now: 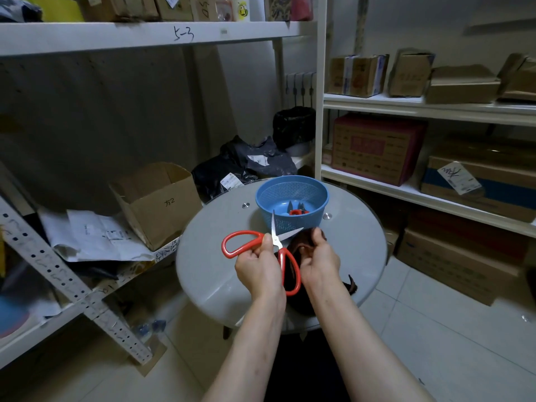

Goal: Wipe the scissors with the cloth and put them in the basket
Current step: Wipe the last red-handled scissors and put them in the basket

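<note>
Left hand (259,264) pinching open scissors (275,248) at the pivot, right hand (319,261) gripping dark cloth (301,242) beside the blades, basket (291,203) just beyond both hands

You face a round grey table (208,265) on a pale tiled floor (435,343), with white shelves (116,36) of cardboard boxes (374,149) along the dim grey wall (406,24).

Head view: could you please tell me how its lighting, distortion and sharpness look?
Head view: dim, even room light with no hard shadows; faint sheen on the round table; wide-angle bowing bends the shelves toward the edges; the scissors and blue basket at centre are sharp; the left border smears.
</note>
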